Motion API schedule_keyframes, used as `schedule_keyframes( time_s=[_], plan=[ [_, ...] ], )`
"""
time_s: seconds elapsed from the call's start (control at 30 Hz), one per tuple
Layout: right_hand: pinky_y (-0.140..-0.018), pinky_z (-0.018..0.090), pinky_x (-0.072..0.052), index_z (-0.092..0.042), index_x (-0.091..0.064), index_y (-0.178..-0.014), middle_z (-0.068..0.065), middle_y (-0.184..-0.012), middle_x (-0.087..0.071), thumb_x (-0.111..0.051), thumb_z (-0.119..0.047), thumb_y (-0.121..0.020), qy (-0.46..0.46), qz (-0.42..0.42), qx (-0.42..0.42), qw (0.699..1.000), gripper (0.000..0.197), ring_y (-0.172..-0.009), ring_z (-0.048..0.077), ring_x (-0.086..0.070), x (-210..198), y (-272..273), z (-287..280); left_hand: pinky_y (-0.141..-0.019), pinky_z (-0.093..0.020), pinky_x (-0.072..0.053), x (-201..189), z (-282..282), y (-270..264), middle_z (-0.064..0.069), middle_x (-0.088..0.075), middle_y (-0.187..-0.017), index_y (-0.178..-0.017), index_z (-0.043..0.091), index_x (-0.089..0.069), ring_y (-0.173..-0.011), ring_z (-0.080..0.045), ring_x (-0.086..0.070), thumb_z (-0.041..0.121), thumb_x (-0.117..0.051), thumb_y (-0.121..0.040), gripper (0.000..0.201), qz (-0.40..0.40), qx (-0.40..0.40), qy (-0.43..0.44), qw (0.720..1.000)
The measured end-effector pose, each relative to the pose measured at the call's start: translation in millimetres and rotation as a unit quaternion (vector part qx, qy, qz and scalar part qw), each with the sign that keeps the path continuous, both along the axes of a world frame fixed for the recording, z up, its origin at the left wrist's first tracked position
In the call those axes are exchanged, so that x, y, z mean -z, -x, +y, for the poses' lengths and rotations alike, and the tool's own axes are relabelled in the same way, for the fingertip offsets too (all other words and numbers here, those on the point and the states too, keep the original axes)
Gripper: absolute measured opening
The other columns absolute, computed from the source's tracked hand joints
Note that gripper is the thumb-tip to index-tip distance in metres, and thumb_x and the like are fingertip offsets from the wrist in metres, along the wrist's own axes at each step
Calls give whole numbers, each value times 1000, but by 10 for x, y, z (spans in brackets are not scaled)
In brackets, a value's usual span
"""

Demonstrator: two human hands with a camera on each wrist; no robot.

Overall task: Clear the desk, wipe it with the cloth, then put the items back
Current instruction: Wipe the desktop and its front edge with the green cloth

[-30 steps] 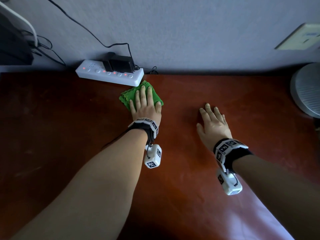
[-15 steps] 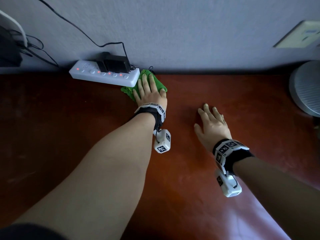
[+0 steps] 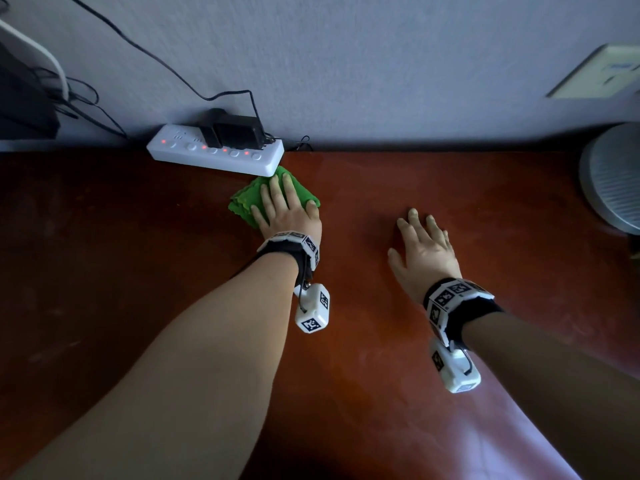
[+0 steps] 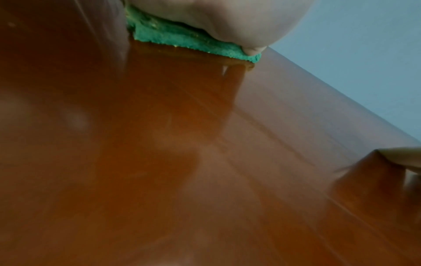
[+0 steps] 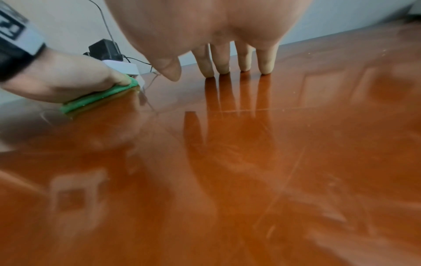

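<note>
A folded green cloth lies on the reddish-brown desk just in front of the white power strip. My left hand presses flat on the cloth with straight fingers. To its right my right hand rests flat on the bare desk. In the right wrist view its fingertips touch the glossy wood and hold nothing.
A black adapter is plugged into the power strip, with cables running up the grey wall. A dark device stands at the far left. A round grey ribbed object sits at the right desk edge. A wall socket plate is upper right.
My left hand slid the cloth away to the wall beside the power strip, then drew it back toward me. The right hand stayed planted on the desk.
</note>
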State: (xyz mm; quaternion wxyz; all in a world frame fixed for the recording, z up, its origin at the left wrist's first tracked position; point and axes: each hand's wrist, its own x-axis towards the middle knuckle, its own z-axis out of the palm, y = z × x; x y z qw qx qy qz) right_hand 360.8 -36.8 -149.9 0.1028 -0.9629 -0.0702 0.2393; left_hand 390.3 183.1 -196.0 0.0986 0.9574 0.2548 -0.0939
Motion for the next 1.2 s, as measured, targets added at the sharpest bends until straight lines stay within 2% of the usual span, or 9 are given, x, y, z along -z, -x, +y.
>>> schedule_keyframes(
  time_s=[0.27,0.53,0.7,0.77,0.83,0.93,1.0,1.07,1.2],
  plan=[
    [-123,45,-2,-26,-14,-156,-7,-165,1,-37,-41,-100,-16,3,-22,1000,63,-151,20,5,37,-29,-113,-118,-52,6,-36,-375,-368,2,11,-164,-157,23,3,-150,-21,8,43,-28,-99,68,23,96,23,995],
    [-118,60,-2,-24,14,-155,-9,-161,23,-23,-54,-99,74,-12,56,996,74,-150,19,13,245,-73,-657,-120,-47,7,-48,-837,-145,7,14,-163,-156,27,6,-150,-17,11,48,-25,-101,67,32,334,4,942],
    [-119,58,0,-24,24,-152,-9,-158,32,-17,-54,-100,79,2,33,996,73,-149,19,18,278,-62,-665,-119,-48,3,-47,-429,-342,8,11,-163,-156,28,4,-150,-15,8,47,-28,-100,67,33,187,6,982],
    [-119,58,1,-24,25,-151,-9,-157,33,-19,-53,-100,78,8,33,996,74,-149,19,19,265,-89,-679,-119,-50,3,-35,-556,-434,6,11,-164,-156,28,4,-151,-17,7,46,-27,-100,66,27,134,-7,991],
    [-119,57,3,-24,22,-153,-9,-158,30,-29,-48,-101,50,14,27,998,76,-149,19,19,227,-113,-721,-118,-51,3,-47,-884,-512,4,9,-164,-156,26,3,-151,-20,6,45,-27,-100,66,21,153,-4,988],
    [-121,53,1,-20,10,-156,-6,-162,19,-43,-30,-97,-2,-14,50,999,80,-151,20,11,160,-90,-899,-118,-51,2,-103,-1676,-589,3,1,-164,-157,25,-6,-151,-21,0,46,-32,-98,67,18,322,13,946],
    [-120,54,2,-16,5,-157,-2,-163,17,-44,-27,-96,8,-31,139,990,79,-151,22,10,164,-42,-1183,-120,-50,2,-132,-2327,-565,5,0,-165,-157,26,-9,-151,-20,1,47,-32,-98,67,25,413,21,910],
    [-119,58,1,-16,5,-157,-2,-163,19,-41,-34,-98,24,-10,219,975,77,-150,21,12,192,14,-1498,-120,-49,4,-173,-2778,-519,7,4,-164,-157,28,-6,-151,-18,5,47,-31,-98,66,48,451,31,891],
    [-120,56,-2,-18,8,-157,-3,-162,20,-37,-42,-100,46,4,162,986,76,-150,16,11,224,123,-1857,-119,-45,4,-127,-2752,-622,11,4,-164,-156,31,-4,-151,-13,3,46,-34,-98,67,47,464,30,884]
  ],
)
